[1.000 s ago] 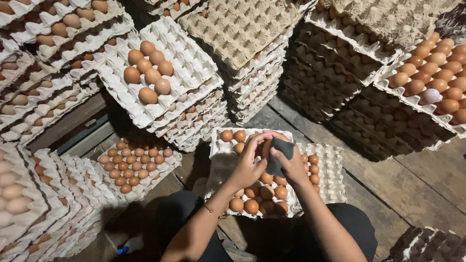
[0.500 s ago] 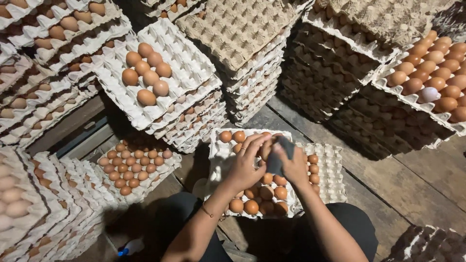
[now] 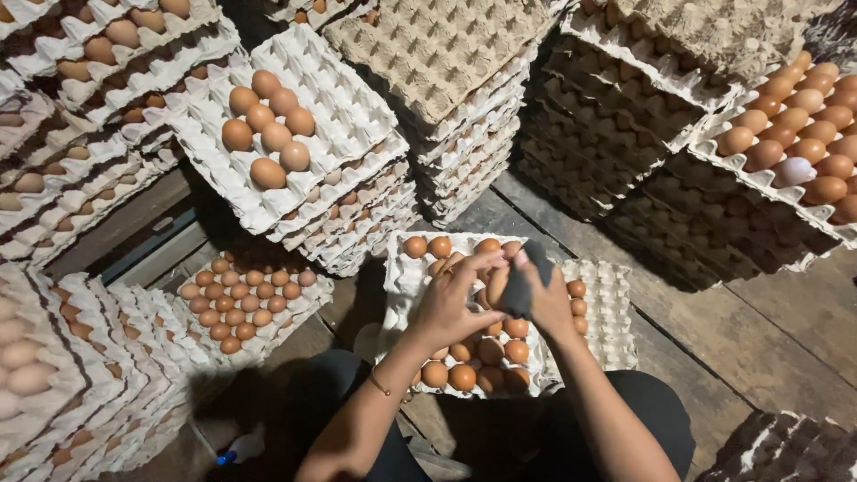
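The left hand [image 3: 451, 299] closes its fingers around a brown egg [image 3: 496, 284], held just above the egg tray [image 3: 400, 272] on the person's lap. The right hand [image 3: 546, 299] grips a dark cloth [image 3: 520, 290] against that egg (partly hiding it). Stacked trays [image 3: 357, 134] stand around on the wooden floor [image 3: 759, 339].

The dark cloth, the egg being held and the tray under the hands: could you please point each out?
dark cloth [image 3: 520, 290], head view, on its middle fold.
egg [image 3: 496, 284], head view, on its bare shell.
tray [image 3: 398, 278], head view, on its empty left edge.
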